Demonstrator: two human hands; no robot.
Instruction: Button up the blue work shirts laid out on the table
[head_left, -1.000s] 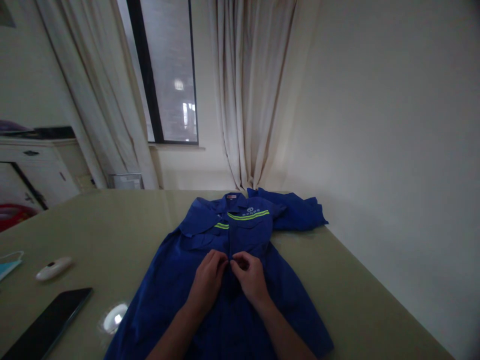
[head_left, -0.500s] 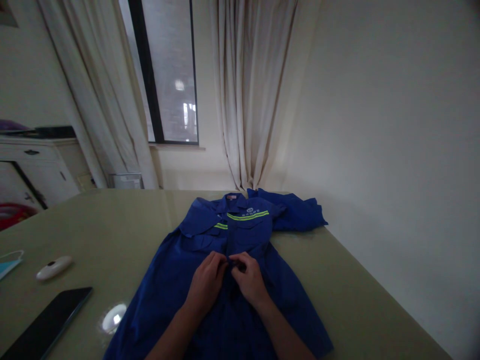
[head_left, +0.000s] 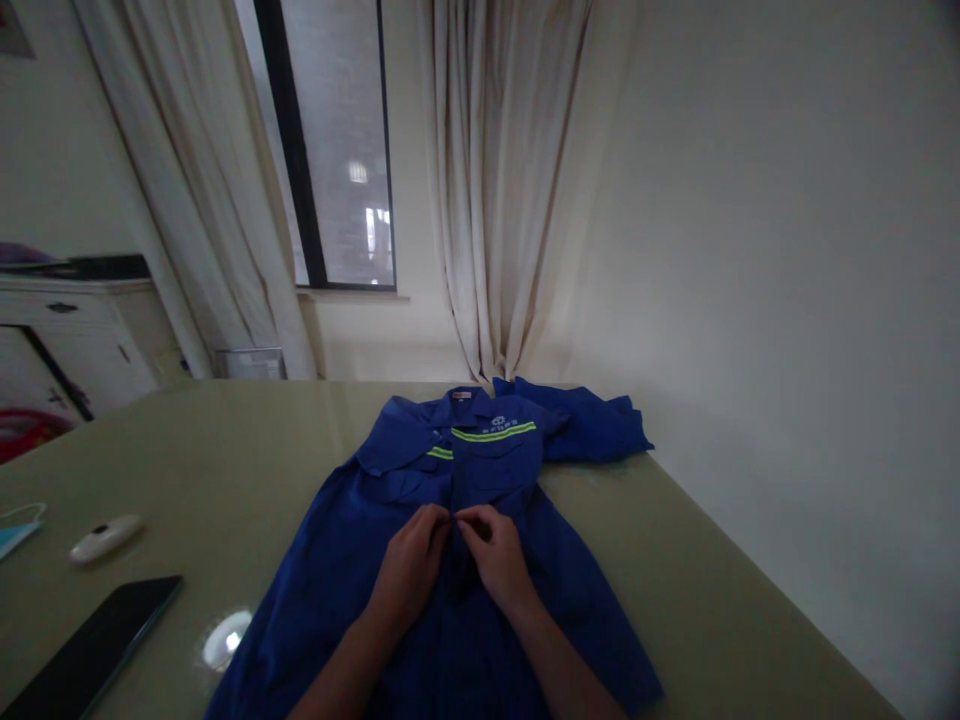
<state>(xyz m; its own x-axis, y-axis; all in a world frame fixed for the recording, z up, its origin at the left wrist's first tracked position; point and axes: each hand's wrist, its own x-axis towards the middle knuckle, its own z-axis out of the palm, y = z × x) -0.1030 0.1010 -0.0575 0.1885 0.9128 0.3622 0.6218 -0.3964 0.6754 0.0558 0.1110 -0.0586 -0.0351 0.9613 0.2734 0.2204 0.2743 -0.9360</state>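
A blue work shirt with yellow-green reflective stripes lies flat on the beige table, collar away from me. My left hand and my right hand meet at the shirt's front placket, mid-chest. Both hands have their fingers curled and pinch the fabric edges there, fingertips almost touching. What lies between the fingertips is too small to make out. One sleeve is bunched at the far right near the wall.
On the table's left lie a dark phone, a small white oval device, a face mask at the edge and a bright reflection. Curtains, a window and a white cabinet stand behind.
Both hands stay pinched on the placket, with only small finger movements. The view has barely shifted.
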